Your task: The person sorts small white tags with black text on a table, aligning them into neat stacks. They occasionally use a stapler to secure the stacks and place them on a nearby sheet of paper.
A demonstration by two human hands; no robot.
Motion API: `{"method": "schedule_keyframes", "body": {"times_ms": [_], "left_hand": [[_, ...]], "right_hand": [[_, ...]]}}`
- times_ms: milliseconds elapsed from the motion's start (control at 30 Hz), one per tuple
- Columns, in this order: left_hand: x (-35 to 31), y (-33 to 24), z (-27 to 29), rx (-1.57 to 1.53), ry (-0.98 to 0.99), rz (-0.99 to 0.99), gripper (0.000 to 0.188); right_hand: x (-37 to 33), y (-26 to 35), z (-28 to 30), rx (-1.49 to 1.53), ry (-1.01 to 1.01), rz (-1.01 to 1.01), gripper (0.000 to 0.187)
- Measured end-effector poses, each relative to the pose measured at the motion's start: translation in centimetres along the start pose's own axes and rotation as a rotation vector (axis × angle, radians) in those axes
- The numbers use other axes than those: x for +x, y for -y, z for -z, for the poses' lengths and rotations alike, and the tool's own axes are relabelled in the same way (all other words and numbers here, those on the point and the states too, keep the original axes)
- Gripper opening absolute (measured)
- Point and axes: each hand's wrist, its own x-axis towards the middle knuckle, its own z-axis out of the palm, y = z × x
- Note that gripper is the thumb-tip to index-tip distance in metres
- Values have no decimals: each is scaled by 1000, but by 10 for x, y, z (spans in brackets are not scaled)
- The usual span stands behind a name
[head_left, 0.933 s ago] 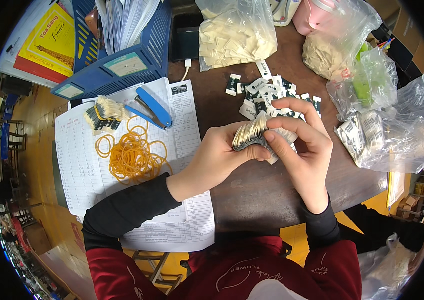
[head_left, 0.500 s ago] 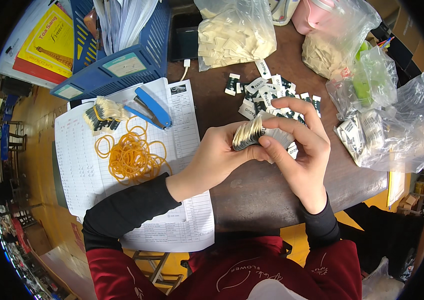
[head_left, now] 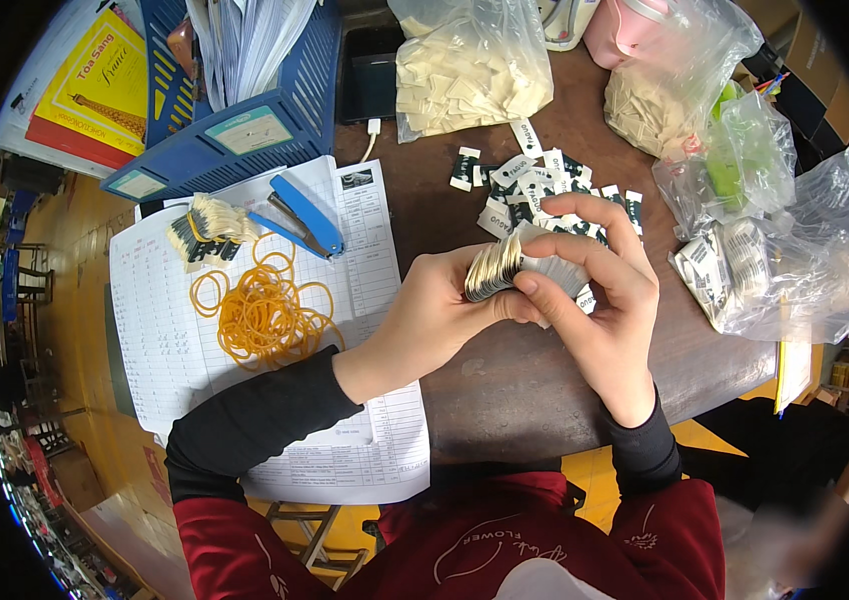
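A thick stack of fabric labels (head_left: 492, 272) is held between my two hands above the table. My left hand (head_left: 435, 300) wraps round its left side, the edges fanned. My right hand (head_left: 605, 285) pinches the right end of the stack between thumb and fingers. Just beyond my hands lies a loose pile of white and dark green labels (head_left: 535, 185). To the left, on the sheets, are a heap of orange rubber bands (head_left: 270, 318), a banded bundle of labels (head_left: 213, 232) and a blue stapler (head_left: 300, 215).
Printed sheets (head_left: 400, 440) lie under my left forearm. A blue file rack (head_left: 245, 135) stands at the back left beside a dark phone (head_left: 369, 80). Plastic bags of labels (head_left: 475, 80) line the back, and a clear bag (head_left: 795, 270) lies at the right edge.
At the lower right, another person's blurred arm has moved. My right fingers have shifted very slightly on the stack; otherwise my hands stay in place.
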Motion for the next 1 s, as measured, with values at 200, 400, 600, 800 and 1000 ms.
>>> {"method": "schedule_keyframes", "body": {"times_ms": [200, 400, 600, 800, 1000], "left_hand": [[1, 4, 1, 19, 9, -37, 30], [0, 2, 1, 65, -6, -39, 28], [0, -1, 0, 1, 1, -13, 29], [0, 0, 1, 32, 12, 1, 29], [-1, 1, 2, 22, 20, -28, 34]], "right_hand": [[1, -2, 0, -1, -13, 14, 19], [0, -1, -5, 132, -70, -86, 19], [2, 1, 2, -86, 21, 66, 19], [1, 2, 3, -85, 32, 68, 20], [3, -2, 4, -58, 31, 97, 20]]}}
